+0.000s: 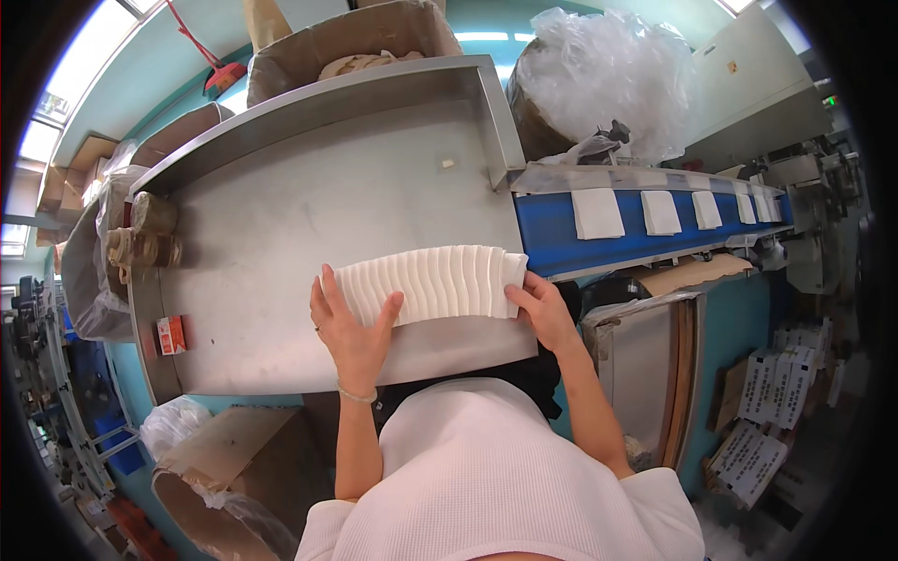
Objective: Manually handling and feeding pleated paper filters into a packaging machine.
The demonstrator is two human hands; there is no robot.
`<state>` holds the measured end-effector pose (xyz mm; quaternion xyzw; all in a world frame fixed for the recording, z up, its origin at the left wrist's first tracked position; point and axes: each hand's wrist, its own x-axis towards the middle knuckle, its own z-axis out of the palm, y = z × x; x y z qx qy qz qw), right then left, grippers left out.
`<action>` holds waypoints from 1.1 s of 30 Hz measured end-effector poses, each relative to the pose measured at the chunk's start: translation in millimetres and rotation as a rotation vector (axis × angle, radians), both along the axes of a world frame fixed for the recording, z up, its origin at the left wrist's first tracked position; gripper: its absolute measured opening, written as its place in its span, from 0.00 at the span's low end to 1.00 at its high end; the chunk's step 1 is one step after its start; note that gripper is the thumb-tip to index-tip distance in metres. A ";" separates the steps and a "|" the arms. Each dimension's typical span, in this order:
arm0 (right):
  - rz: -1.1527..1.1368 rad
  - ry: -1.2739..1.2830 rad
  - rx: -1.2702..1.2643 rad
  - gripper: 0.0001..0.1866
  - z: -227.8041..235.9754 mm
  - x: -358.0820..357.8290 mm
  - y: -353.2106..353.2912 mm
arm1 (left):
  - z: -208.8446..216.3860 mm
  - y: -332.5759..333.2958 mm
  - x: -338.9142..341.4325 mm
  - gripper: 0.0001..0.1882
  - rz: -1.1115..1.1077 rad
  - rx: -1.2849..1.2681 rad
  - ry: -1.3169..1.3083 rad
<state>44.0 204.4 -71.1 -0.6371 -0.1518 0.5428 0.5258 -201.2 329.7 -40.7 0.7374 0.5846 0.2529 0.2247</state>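
**Row of folded white pieces lies crosswise between both hands**

Through my head feed I see the row of folded white pieces (pixel 435 285) near the front edge of the metal worktop (pixel 299 187), toward its right side. Its long axis runs left to right, roughly along that edge, bowing slightly away from the wearer; the right end points toward the blue conveyor belt (pixel 552 229). The ridges between pieces run across this axis, front to back.

I read the left hand (pixel 360 346) as gripping the left end, fingers spread along the outside and thumb over the near side. The right hand (pixel 550 313) pinches the right end, thumb in front; some of its fingers are hidden from me.

The worktop has a raised rim along its far and left sides. At its left I make out a small red-and-white box (pixel 171 335). More folded pieces (pixel 599 213) lie spaced out on the belt. Beyond the far rim stand an open cardboard box (pixel 299 70) and, farther right, a bulging clear plastic bag (pixel 608 79). White packages (pixel 776 388) are stacked at right, over a teal floor (pixel 734 309).
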 end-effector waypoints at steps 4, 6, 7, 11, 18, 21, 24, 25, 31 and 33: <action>-0.378 0.187 0.089 0.15 -7.7 17.7 11.9 | 0.0 -0.7 0.9 0.54 -0.015 -0.016 -0.002; -0.228 0.249 0.071 0.18 -5.5 19.0 13.6 | -2.0 -1.4 0.8 0.54 -0.021 -0.011 0.002; -0.090 -0.018 0.023 0.19 -1.3 10.1 14.3 | -1.8 -1.6 2.0 0.54 -0.025 -0.014 0.002; -0.031 0.022 -0.004 0.21 14.4 -13.6 25.7 | -1.5 -3.8 4.9 0.54 -0.015 0.011 0.021; -0.016 0.216 0.020 0.28 -17.5 -0.6 10.4 | -0.6 -1.7 6.7 0.53 0.004 0.029 0.027; -0.120 0.121 0.115 0.29 -7.4 -1.0 24.5 | -0.6 -1.0 6.7 0.54 -0.005 0.017 0.018; -0.011 0.029 0.042 0.26 -10.3 -2.0 12.7 | -0.3 -1.8 8.0 0.54 -0.017 0.012 0.007; 0.135 0.056 -0.058 0.24 -5.1 -0.2 9.7 | 0.8 -2.0 8.4 0.54 -0.016 0.013 0.007; -0.144 0.101 -0.027 0.18 -12.3 9.2 8.4 | 8.1 -1.3 7.4 0.55 0.011 -0.021 0.138; -0.431 0.309 0.071 0.19 -15.3 19.0 10.6 | 4.0 0.1 6.0 0.56 -0.044 -0.029 0.003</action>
